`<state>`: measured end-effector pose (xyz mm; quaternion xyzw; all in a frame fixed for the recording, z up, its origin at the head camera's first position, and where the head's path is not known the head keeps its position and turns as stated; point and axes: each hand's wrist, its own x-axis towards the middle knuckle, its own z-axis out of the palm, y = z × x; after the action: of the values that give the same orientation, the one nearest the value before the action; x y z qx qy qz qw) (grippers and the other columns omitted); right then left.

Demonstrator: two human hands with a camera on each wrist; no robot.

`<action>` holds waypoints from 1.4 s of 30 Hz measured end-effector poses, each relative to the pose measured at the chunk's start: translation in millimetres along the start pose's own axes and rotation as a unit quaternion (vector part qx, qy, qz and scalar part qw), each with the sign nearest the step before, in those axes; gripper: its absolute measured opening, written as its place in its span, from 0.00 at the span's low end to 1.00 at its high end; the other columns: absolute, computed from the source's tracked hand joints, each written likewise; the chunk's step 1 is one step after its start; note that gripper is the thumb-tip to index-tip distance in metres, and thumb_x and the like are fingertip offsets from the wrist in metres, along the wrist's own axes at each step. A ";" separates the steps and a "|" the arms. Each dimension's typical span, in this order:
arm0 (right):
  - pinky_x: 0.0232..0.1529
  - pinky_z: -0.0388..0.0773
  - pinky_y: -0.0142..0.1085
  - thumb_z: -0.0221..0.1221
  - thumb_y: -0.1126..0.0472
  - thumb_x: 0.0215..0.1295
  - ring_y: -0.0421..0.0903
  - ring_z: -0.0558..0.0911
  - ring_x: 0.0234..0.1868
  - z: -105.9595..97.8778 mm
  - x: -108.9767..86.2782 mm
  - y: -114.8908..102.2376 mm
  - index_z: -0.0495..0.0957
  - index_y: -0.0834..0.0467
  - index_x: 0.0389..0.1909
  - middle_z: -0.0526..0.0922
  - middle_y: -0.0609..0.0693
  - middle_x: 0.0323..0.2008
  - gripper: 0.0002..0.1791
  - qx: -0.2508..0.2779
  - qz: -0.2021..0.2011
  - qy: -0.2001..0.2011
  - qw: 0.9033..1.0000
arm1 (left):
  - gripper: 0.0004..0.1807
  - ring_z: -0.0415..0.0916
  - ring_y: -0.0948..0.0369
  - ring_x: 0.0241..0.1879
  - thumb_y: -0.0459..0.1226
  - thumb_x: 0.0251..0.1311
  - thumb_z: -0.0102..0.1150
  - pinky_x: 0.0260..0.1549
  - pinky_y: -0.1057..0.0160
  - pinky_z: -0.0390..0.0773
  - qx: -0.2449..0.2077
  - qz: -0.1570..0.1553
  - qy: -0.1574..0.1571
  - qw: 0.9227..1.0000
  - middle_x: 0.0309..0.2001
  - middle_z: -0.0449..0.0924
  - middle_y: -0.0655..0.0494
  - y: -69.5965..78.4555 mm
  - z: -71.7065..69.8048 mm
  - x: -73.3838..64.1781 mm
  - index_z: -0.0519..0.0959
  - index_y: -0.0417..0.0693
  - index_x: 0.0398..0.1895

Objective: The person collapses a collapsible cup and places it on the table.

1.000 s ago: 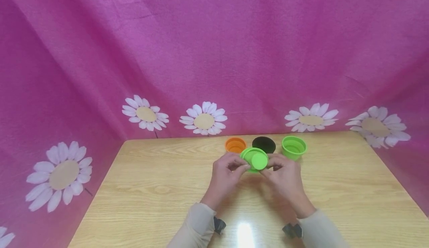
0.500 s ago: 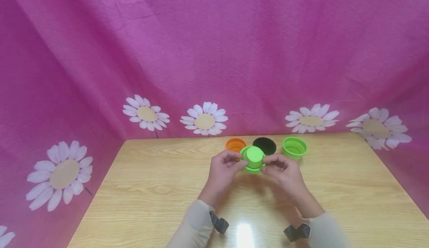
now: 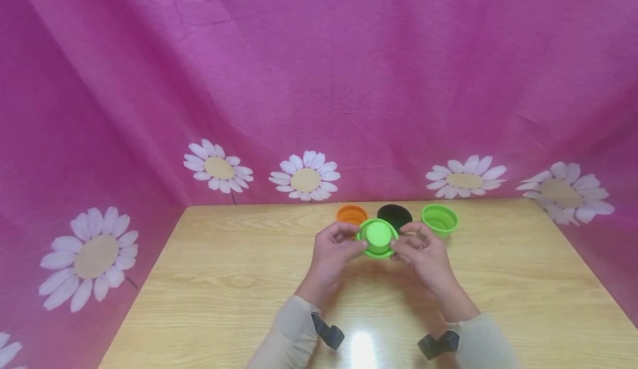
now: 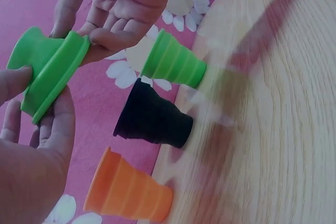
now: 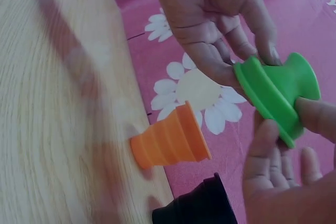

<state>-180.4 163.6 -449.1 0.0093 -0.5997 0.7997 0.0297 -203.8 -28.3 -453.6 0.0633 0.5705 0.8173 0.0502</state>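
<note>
A partly folded green collapsible cup (image 3: 377, 237) is held in the air between both hands, its small round base turned toward the head camera. My left hand (image 3: 332, 255) pinches its left side, thumb on the outer wall and fingers at the rim. Opposite, my right hand (image 3: 425, 255) pinches the right side in the same way. In the left wrist view the wide rim and flared base of the green cup (image 4: 55, 72) show from the side. Both hands also appear around the green cup (image 5: 278, 95) in the right wrist view.
Behind the hands, an orange cup (image 3: 351, 213), a black cup (image 3: 394, 215) and another green cup (image 3: 440, 219) stand upright in a row on the wooden table (image 3: 224, 280). A pink curtain (image 3: 319, 81) with white daisies hangs behind the table's far edge.
The green cup's base has swung from pointing lower right to facing the head camera. My right fingers have shifted along its rim. The three standing cups have stayed put.
</note>
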 end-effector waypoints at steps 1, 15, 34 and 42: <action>0.35 0.87 0.38 0.60 0.80 0.60 0.42 0.84 0.29 1.3 -0.2 0.2 0.70 0.66 0.43 0.85 0.51 0.30 0.14 -0.004 -0.009 0.008 1.000 | 0.15 0.83 0.55 0.40 0.20 0.50 0.67 0.43 0.58 0.86 -0.004 0.001 0.007 1.000 0.43 0.84 0.44 0.2 1.5 -0.1 0.80 0.35 0.41; 0.23 0.86 0.37 0.59 0.85 0.52 0.43 0.84 0.26 13.1 1.4 4.8 0.69 0.74 0.32 0.78 0.54 0.27 0.10 -0.110 -0.118 0.088 0.983 | 0.17 0.75 0.57 0.31 0.17 0.44 0.58 0.28 0.70 0.77 0.056 0.050 0.067 0.995 0.35 0.83 0.46 1.2 17.3 1.6 0.61 0.40 0.26; 0.45 0.82 0.27 0.56 0.87 0.55 0.41 0.81 0.50 6.3 2.2 6.9 0.85 0.67 0.45 0.81 0.62 0.55 0.21 -0.219 -0.274 0.009 0.936 | 0.11 0.80 0.53 0.54 0.24 0.64 0.62 0.51 0.61 0.82 0.148 0.122 -0.048 0.980 0.52 0.84 0.45 6.6 2.7 2.7 0.86 0.35 0.48; 0.35 0.78 0.22 0.60 0.85 0.50 0.46 0.81 0.37 5.8 3.2 8.9 0.88 0.63 0.44 0.82 0.56 0.54 0.23 -0.319 -0.331 0.014 0.888 | 0.10 0.80 0.48 0.50 0.23 0.63 0.62 0.48 0.62 0.84 0.220 0.170 -0.051 0.959 0.48 0.84 0.42 7.1 5.2 0.9 0.86 0.36 0.45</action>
<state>-184.3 155.6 -455.8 0.1862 -0.7838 0.5092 0.3028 -203.9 -25.7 -445.1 0.2103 0.7136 0.6639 -0.0762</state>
